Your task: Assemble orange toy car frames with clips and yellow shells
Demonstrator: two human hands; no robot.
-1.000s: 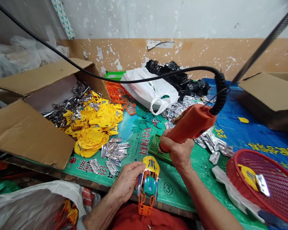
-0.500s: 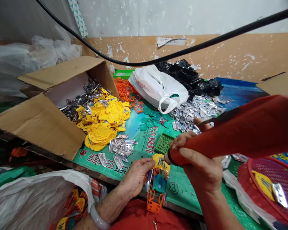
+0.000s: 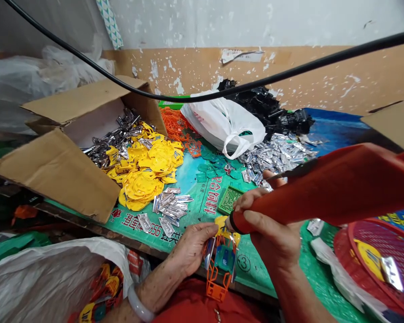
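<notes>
My left hand (image 3: pixel 192 244) pinches the left edge of a plastic assembly at the table's front edge. The assembly has a yellow top piece (image 3: pixel 221 223), an orange frame (image 3: pixel 217 290), a teal centre (image 3: pixel 224 258) and silvery side strips. My right hand (image 3: pixel 276 226) is wrapped round a red tool (image 3: pixel 336 190) that slants up to the right. Its black-ringed tip meets the yellow piece, and the exact contact point is hidden. Just behind stands a small green tray (image 3: pixel 229 200) with a perforated-looking inside.
Yellow parts (image 3: pixel 155 166) spill from a cardboard box (image 3: pixel 60 170) at the left. Silver strips (image 3: pixel 170 207), a white bag (image 3: pixel 222 121) and black parts (image 3: pixel 256 101) lie behind. A red basket (image 3: pixel 343 251) is at the right. A black cable (image 3: pixel 195 96) hangs across.
The red tool and my right hand have shifted slightly left, with the tip further over the yellow piece. The black cable has swung lower in the middle. My left hand keeps its hold.
</notes>
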